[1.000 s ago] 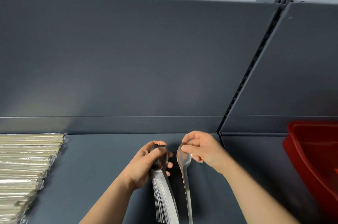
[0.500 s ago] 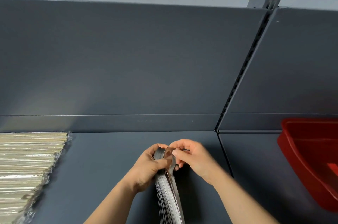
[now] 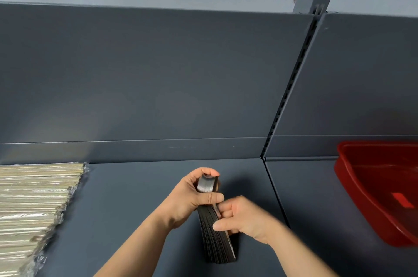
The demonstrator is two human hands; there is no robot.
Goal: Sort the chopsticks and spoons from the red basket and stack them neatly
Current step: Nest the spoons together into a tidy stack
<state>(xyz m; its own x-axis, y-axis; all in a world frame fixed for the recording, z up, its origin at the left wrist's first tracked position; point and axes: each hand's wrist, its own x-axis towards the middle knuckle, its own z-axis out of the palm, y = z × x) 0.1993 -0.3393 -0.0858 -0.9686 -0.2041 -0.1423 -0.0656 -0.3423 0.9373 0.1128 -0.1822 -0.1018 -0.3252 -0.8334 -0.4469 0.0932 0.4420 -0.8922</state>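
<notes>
The left hand (image 3: pixel 191 199) curls its fingers round the spoon stack (image 3: pixel 214 238) at the bowls; the right hand (image 3: pixel 246 220) pinches the handles.

A nested stack of spoons (image 3: pixel 214 240) is held on edge at centre, bowls farthest, handles fanned nearer. Wrapped chopsticks (image 3: pixel 34 204) are layered flat at far left. The red basket (image 3: pixel 362 208) is set well apart at right

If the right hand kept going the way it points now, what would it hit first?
The spoon stack: the right hand holds its handles, no gap. Just beyond, probably the left hand gripping the bowls, though depth is unclear.
</notes>
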